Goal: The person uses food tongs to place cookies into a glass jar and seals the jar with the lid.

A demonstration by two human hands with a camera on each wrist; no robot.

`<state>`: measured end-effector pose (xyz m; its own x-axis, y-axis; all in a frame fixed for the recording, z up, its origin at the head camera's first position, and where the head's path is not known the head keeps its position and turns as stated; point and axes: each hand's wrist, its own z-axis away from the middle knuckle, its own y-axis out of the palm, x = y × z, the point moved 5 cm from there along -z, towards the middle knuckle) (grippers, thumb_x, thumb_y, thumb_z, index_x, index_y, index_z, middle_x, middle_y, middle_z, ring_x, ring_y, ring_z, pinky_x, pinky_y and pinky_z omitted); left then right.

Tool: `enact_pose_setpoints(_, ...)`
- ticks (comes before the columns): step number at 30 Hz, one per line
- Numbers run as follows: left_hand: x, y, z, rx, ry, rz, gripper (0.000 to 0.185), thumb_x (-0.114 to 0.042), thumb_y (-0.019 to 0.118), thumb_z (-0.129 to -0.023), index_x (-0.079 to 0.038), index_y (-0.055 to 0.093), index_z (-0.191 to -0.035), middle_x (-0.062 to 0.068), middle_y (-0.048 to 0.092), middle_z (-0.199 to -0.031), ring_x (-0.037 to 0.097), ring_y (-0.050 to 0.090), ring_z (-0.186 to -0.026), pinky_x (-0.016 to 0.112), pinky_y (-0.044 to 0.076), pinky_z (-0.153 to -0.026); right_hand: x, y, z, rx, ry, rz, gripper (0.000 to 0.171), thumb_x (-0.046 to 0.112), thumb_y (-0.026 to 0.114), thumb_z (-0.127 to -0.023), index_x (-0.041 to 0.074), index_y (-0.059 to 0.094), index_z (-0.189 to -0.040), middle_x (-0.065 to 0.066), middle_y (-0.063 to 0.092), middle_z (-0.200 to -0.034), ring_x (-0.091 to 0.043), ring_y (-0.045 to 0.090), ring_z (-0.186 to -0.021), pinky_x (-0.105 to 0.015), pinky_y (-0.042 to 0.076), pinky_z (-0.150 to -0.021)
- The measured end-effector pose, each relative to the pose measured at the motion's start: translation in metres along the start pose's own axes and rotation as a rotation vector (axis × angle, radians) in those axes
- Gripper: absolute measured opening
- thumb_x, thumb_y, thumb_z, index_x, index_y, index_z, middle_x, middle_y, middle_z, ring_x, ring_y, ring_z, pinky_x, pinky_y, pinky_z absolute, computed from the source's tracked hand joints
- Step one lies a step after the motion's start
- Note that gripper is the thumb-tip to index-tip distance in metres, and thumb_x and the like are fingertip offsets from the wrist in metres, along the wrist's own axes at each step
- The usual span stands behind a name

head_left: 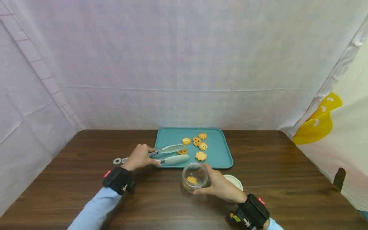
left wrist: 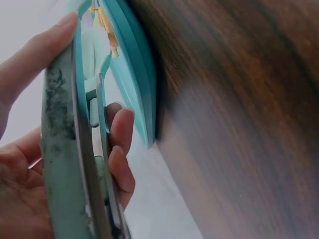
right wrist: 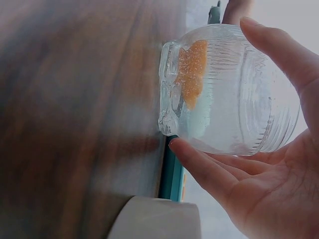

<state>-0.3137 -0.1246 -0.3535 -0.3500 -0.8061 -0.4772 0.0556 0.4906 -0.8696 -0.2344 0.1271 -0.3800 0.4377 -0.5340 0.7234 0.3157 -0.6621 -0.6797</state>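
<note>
My left hand [head_left: 140,157] grips a pair of metal tongs [head_left: 168,154] with pale green tips. The tips reach over the teal tray [head_left: 221,158] and lie on either side of a cookie [head_left: 182,151]. Several more orange cookies [head_left: 201,156] lie on the tray. In the left wrist view my fingers [left wrist: 119,149] curl round the tong arms [left wrist: 62,149] beside the tray's edge [left wrist: 134,84]. My right hand [head_left: 219,187] holds a clear glass jar [head_left: 195,177] upright on the table; one cookie [right wrist: 192,72] lies inside it.
The jar's white lid [head_left: 234,181] lies on the dark wooden table [head_left: 273,166] just right of my right hand. Pale cloth walls close in behind and at both sides. A yellow shape [head_left: 319,119] marks the right cloth.
</note>
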Motion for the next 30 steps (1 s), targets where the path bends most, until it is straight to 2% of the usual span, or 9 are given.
enact_pose_setpoints(1, 0.001, 0.000, 0.000, -0.003, -0.004, 0.001, 0.069, -0.035, 0.081, -0.058, 0.005, 0.060, -0.110, 0.008, 0.055, -0.055, 0.009, 0.018, -0.046, 0.022, 0.022, -0.045, 0.000, 0.000, 0.000, 0.000, -0.004, -0.001, 0.082, 0.045, 0.071, -0.068, 0.012, 0.030, -0.132, -0.008, 0.057, -0.113, -0.021, 0.054, -0.103, -0.035, 0.043, -0.084)
enact_pose_setpoints(4, 0.002, 0.001, -0.001, -0.028, -0.013, -0.008, 0.071, -0.037, 0.082, -0.056, 0.005, 0.061, -0.110, 0.018, 0.065, -0.077, 0.011, 0.042, -0.053, 0.025, 0.036, -0.050, 0.000, 0.000, 0.000, 0.002, -0.012, -0.015, 0.081, 0.044, 0.071, -0.069, 0.013, 0.030, -0.132, -0.008, 0.057, -0.113, -0.020, 0.054, -0.103, -0.034, 0.042, -0.085)
enact_pose_setpoints(7, 0.002, 0.003, -0.002, -0.060, -0.013, -0.030, 0.071, -0.039, 0.082, -0.056, 0.005, 0.062, -0.108, 0.021, 0.064, -0.097, 0.021, 0.059, -0.077, 0.032, 0.046, -0.064, 0.000, 0.001, 0.001, 0.004, -0.016, -0.020, 0.081, 0.043, 0.071, -0.069, 0.014, 0.030, -0.132, -0.008, 0.057, -0.113, -0.020, 0.054, -0.103, -0.034, 0.042, -0.085)
enact_pose_setpoints(9, 0.001, 0.005, -0.003, -0.075, -0.015, -0.048, 0.071, -0.039, 0.082, -0.055, 0.005, 0.063, -0.108, 0.021, 0.063, -0.100, 0.026, 0.060, -0.086, 0.036, 0.048, -0.070, 0.000, 0.001, 0.001, 0.006, -0.015, -0.019, 0.081, 0.044, 0.071, -0.069, 0.014, 0.030, -0.132, -0.008, 0.057, -0.113, -0.021, 0.055, -0.103, -0.034, 0.043, -0.085)
enact_pose_setpoints(13, -0.002, 0.007, -0.003, -0.086, -0.019, -0.063, 0.072, -0.038, 0.083, -0.054, 0.005, 0.062, -0.108, 0.022, 0.063, -0.099, 0.028, 0.060, -0.086, 0.037, 0.048, -0.070, 0.000, 0.002, 0.000, 0.009, -0.010, -0.017, 0.081, 0.044, 0.071, -0.068, 0.014, 0.030, -0.132, -0.008, 0.057, -0.114, -0.021, 0.054, -0.103, -0.035, 0.043, -0.085)
enact_pose_setpoints(23, -0.003, 0.008, -0.006, -0.137, -0.065, -0.044, 0.072, -0.038, 0.084, -0.052, 0.004, 0.063, -0.107, 0.019, 0.065, -0.097, 0.018, 0.056, -0.073, 0.032, 0.045, -0.063, -0.001, 0.001, 0.001, 0.014, -0.006, -0.019, 0.083, 0.044, 0.071, -0.069, 0.016, 0.028, -0.134, -0.008, 0.056, -0.115, -0.021, 0.053, -0.105, -0.036, 0.042, -0.086)
enact_pose_setpoints(27, -0.001, 0.010, -0.008, -0.131, -0.090, -0.056, 0.072, -0.039, 0.084, -0.052, 0.003, 0.064, -0.107, 0.018, 0.065, -0.095, 0.016, 0.053, -0.069, 0.030, 0.044, -0.060, -0.001, 0.001, 0.001, 0.014, 0.002, -0.023, 0.083, 0.044, 0.071, -0.069, 0.015, 0.028, -0.133, -0.008, 0.056, -0.115, -0.021, 0.054, -0.105, -0.036, 0.042, -0.085)
enact_pose_setpoints(30, 0.000, 0.011, -0.009, -0.121, -0.108, -0.053, 0.074, -0.040, 0.083, -0.052, 0.005, 0.063, -0.107, 0.016, 0.065, -0.090, 0.015, 0.047, -0.063, 0.026, 0.037, -0.053, -0.001, 0.001, 0.000, 0.015, 0.003, -0.027, 0.083, 0.044, 0.071, -0.069, 0.015, 0.028, -0.133, -0.008, 0.056, -0.116, -0.021, 0.054, -0.105, -0.036, 0.042, -0.085)
